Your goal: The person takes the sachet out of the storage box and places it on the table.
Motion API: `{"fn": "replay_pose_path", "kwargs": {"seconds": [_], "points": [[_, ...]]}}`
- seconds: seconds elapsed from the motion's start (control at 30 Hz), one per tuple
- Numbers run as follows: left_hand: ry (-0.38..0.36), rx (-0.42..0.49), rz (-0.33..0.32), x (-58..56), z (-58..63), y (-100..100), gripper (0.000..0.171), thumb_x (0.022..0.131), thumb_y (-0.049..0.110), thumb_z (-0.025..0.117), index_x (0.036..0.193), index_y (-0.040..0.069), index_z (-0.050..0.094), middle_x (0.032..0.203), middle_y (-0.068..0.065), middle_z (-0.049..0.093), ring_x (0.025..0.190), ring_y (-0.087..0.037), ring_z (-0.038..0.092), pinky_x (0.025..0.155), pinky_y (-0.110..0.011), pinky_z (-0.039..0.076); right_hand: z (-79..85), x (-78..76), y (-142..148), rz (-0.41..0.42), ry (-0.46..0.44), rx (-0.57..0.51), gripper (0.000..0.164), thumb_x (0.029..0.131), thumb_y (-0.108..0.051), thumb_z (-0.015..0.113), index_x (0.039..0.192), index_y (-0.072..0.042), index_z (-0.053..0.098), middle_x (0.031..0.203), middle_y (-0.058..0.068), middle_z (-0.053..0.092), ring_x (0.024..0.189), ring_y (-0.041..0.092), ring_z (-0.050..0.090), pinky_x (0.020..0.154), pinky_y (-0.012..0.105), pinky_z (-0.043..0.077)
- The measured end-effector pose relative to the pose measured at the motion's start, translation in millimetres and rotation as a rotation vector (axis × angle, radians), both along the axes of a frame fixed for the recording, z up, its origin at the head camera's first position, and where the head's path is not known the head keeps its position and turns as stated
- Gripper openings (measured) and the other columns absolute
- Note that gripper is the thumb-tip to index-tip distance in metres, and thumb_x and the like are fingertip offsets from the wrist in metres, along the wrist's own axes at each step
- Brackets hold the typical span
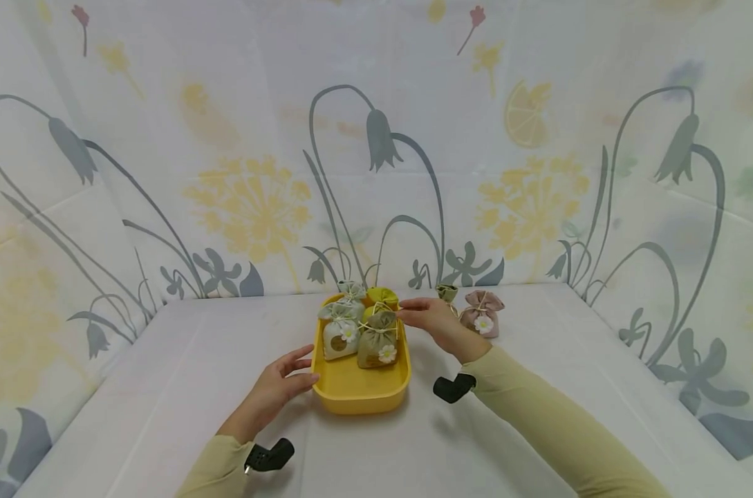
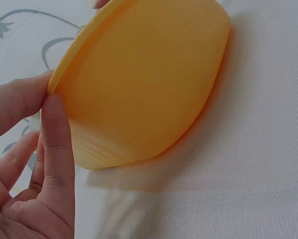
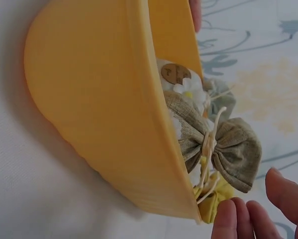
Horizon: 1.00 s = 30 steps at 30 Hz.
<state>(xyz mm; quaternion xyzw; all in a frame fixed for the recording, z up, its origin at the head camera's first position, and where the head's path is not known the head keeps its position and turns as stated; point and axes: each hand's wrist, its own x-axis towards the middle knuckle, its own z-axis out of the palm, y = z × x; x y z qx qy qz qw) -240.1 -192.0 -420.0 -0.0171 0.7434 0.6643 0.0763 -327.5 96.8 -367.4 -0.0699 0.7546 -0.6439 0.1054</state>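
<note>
A yellow plastic bin holds several small drawstring pouches. At its left lie a pale pouch with a white flower and another pale pouch behind it. On the right are a taupe pouch and, farther back, a yellow pouch. My left hand pinches the bin's left rim between thumb and index finger, the other fingers loosely bent. By the yellow pouch's gathered top is my right hand, its thumb held apart from the fingers with nothing between them.
Beyond my right hand stand a dark green pouch and a pink pouch with a white flower, both on the white cloth. A flower-printed curtain hangs behind the table.
</note>
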Motion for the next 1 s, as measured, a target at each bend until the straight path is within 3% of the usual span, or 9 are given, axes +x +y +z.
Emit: {"fn": "replay_pose_path", "kwargs": {"seconds": [0.2, 0.47, 0.67, 1.0], "points": [[0.003, 0.001, -0.007, 0.2, -1.0, 0.2, 0.058, 0.085, 0.008, 0.066, 0.139, 0.007, 0.043, 0.124, -0.018, 0.049, 0.095, -0.021, 0.059, 0.084, -0.034, 0.051, -2.1, -3.5, -7.4, 0.048, -0.040, 0.054, 0.040, 0.090, -0.009, 0.061, 0.125, 0.008, 0.052, 0.124, 0.022, 0.054, 0.116, 0.033, 0.050, 0.099, 0.044, 0.038], [0.001, 0.000, -0.002, -0.1, -0.9, 0.7, 0.058, 0.085, 0.008, 0.066, 0.138, 0.008, 0.044, 0.125, -0.019, 0.049, 0.095, -0.021, 0.059, 0.084, -0.034, 0.051, 1.5, -1.5, -22.6, 0.077, -0.064, 0.123, 0.045, 0.088, -0.012, 0.065, 0.126, 0.008, 0.052, 0.126, 0.021, 0.053, 0.111, 0.031, 0.054, 0.095, 0.041, 0.043], [-0.003, 0.002, 0.004, -0.1, -1.2, -0.4, 0.057, 0.085, 0.007, 0.066, 0.138, 0.008, 0.044, 0.125, -0.019, 0.049, 0.094, -0.021, 0.059, 0.083, -0.033, 0.051, 1.5, 1.6, -28.7, 0.105, -0.019, 0.214, 0.028, 0.088, -0.016, 0.065, 0.107, 0.005, 0.066, 0.101, 0.011, 0.064, 0.091, 0.022, 0.059, 0.091, 0.042, 0.045], [-0.004, 0.001, 0.001, 0.6, 0.5, -0.5, 0.060, 0.084, 0.010, 0.069, 0.138, 0.008, 0.044, 0.124, -0.018, 0.049, 0.094, -0.021, 0.059, 0.084, -0.034, 0.051, 10.2, 7.6, -29.5, 0.070, -0.011, 0.072, 0.024, 0.092, -0.009, 0.059, 0.106, 0.010, 0.062, 0.092, 0.008, 0.063, 0.080, 0.017, 0.061, 0.091, 0.043, 0.046]]}}
